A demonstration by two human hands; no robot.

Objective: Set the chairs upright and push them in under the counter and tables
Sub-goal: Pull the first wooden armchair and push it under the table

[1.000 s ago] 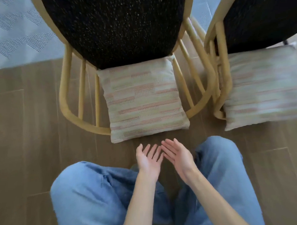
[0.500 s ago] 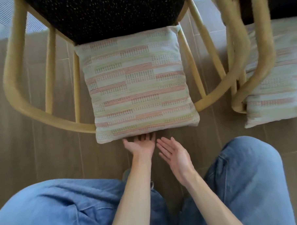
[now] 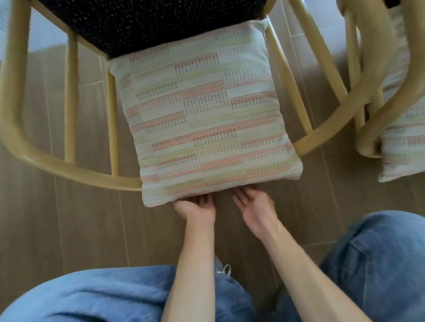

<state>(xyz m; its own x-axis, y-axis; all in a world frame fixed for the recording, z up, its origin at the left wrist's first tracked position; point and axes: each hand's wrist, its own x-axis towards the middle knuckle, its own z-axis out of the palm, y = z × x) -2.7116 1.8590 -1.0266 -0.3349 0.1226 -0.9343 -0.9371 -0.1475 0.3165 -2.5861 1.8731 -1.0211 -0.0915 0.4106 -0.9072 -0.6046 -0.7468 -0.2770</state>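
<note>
The chair [image 3: 9,101] lies tipped on its back on the floor. Palms up, apart and gripping nothing, the left hand [image 3: 196,207] slips fingertips under the cushion [image 3: 204,112] edge and the right hand [image 3: 254,205] touches it. Righting seems to be just starting; next, hook the back rail and lift

Two pale yellow wooden spindle-back chairs [image 3: 11,96] [image 3: 377,44]; two square striped fabric cushions [image 3: 204,117] [image 3: 411,157]; two bare hands [image 3: 196,209] [image 3: 256,205]; two blue-denim knees [image 3: 79,308] [image 3: 386,262].
</note>
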